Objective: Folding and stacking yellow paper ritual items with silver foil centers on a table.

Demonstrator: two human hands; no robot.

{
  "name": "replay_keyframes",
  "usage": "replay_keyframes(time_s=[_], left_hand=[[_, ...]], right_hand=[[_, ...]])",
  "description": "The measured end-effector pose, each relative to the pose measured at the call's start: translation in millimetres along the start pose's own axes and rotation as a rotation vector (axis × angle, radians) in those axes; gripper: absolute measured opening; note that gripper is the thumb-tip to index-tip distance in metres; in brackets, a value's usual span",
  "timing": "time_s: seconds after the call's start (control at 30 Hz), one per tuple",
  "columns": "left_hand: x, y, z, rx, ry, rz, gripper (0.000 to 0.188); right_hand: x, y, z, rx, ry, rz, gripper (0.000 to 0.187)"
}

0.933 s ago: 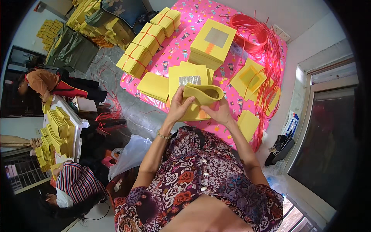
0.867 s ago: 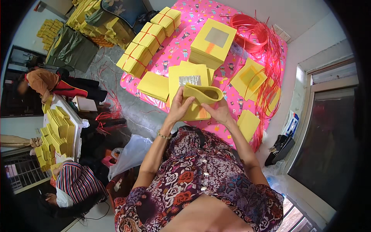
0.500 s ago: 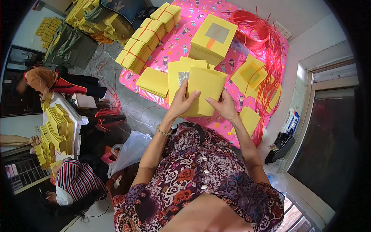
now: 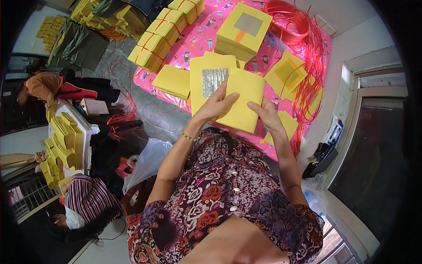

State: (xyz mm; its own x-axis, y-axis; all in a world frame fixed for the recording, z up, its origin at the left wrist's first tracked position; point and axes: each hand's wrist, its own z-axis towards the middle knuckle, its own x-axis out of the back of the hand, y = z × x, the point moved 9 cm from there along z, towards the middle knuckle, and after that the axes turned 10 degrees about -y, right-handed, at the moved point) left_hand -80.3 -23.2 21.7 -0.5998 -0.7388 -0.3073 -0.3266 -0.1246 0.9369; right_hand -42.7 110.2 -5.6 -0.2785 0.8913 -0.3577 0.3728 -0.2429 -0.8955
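Note:
Between my two hands is a small stack of yellow paper sheets (image 4: pixel 244 99), held tilted over the near edge of the pink table cover. My left hand (image 4: pixel 218 104) is closed on its left side, thumb on the front face. My right hand (image 4: pixel 267 116) pinches its right edge, thumb on the front. Just behind and to the left of it lies a yellow sheet with a silver foil square (image 4: pixel 212 82), partly covered by the stack. A flat pile of plain yellow paper (image 4: pixel 171 82) sits left of that.
A tall yellow paper stack (image 4: pixel 244 33) stands on the pink cover (image 4: pixel 198 44). Bundles tied with red string (image 4: pixel 160 39) line its left side. Red plastic strips (image 4: pixel 303 75) hang at the right. Two people work at a white table (image 4: pixel 88 132) piled with yellow paper.
The stack in my hands has shifted a little right, uncovering more of the silver square on the sheet behind. My left hand has moved right with it, and the view has shifted slightly.

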Motion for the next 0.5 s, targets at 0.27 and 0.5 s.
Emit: replay_keyframes(time_s=[0.27, 0.5], left_hand=[[2.9, -6.9, 4.3, -0.001, 0.015, 0.04, 0.049], [-2.6, 0.9, 4.4, -0.002, -0.026, 0.043, 0.053]], right_hand=[[1.5, 4.1, -1.8, 0.001, -0.024, 0.089, 0.046], [1.5, 4.9, -3.0, 0.007, -0.011, 0.108, 0.048]])
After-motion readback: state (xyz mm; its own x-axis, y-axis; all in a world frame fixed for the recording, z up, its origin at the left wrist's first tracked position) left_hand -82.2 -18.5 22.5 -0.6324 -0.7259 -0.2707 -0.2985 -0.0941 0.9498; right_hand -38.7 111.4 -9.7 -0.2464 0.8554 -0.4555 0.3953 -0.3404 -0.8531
